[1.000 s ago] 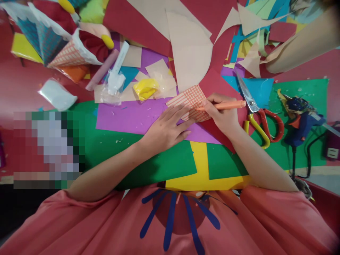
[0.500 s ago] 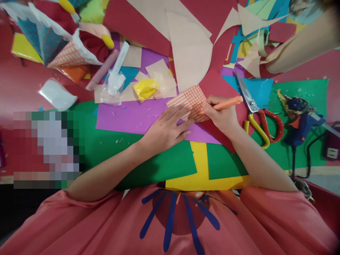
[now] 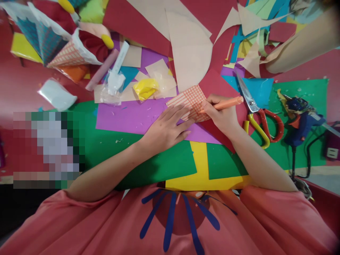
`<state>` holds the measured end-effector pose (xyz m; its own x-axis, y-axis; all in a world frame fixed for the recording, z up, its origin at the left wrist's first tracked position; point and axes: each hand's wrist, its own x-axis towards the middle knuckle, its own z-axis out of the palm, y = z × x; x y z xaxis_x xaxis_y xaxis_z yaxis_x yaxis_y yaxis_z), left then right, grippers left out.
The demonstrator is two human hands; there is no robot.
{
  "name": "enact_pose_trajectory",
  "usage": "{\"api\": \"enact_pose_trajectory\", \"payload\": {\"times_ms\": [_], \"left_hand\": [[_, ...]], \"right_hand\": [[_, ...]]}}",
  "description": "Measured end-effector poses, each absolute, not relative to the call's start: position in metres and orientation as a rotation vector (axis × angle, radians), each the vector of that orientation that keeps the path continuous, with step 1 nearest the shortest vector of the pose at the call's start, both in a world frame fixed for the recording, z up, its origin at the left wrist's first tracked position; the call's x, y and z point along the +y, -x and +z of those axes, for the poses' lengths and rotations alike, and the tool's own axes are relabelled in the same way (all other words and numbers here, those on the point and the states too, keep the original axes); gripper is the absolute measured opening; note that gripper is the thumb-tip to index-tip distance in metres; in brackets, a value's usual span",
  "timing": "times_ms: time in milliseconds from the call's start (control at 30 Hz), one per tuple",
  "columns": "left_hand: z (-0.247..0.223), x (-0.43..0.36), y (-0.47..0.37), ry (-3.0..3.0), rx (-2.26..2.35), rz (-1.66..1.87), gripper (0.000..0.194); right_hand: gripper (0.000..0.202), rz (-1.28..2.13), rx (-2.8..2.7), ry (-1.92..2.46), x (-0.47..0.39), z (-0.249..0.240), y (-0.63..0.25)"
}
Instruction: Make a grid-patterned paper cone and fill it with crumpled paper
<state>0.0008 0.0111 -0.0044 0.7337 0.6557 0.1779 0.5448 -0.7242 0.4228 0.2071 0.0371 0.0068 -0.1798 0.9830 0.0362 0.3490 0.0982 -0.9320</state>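
My right hand [image 3: 221, 115] grips an orange marker [image 3: 228, 103], its tip down on a small cream piece [image 3: 195, 97]. Orange lines cover that piece, crossed into a grid on the right and running only one way on the left. My left hand [image 3: 170, 125] lies flat with fingers stretched over the piece's lower left part, hiding some of it. Under the piece are a purple sheet [image 3: 124, 118] and a red sheet [image 3: 216, 85]. Scissors [image 3: 256, 109] with red and yellow handles lie beside my right hand, blades pointing away.
A blue glue gun [image 3: 297, 129] with a black cord rests at right on a green sheet [image 3: 313, 92]. Upper left are decorated cones [image 3: 75, 51], a white marker [image 3: 120, 58] and a yellow lump in plastic [image 3: 146, 88]. Cream cutouts [image 3: 190, 46] lie at the back.
My right hand and the orange marker have shifted very slightly over the gridded piece. My left hand stays in place.
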Motion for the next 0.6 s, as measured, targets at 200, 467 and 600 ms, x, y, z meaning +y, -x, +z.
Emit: {"api": "enact_pose_trajectory", "payload": {"times_ms": [200,467,600], "left_hand": [[-0.0041,0.011,-0.0014,-2.611,0.934,0.456,0.031],[-0.0044,0.0114,-0.0013,-2.632,0.922,0.472,0.031],[-0.0042,0.0113,-0.0015,-2.643,0.923,0.477,0.031]], "right_hand": [[0.029,1.1,-1.653,1.329,0.038,0.0058,-0.2067],[0.029,1.055,-1.707,1.355,0.0374,0.0043,-0.2086],[0.029,1.021,-1.735,1.387,0.0367,0.0031,-0.2094]]}}
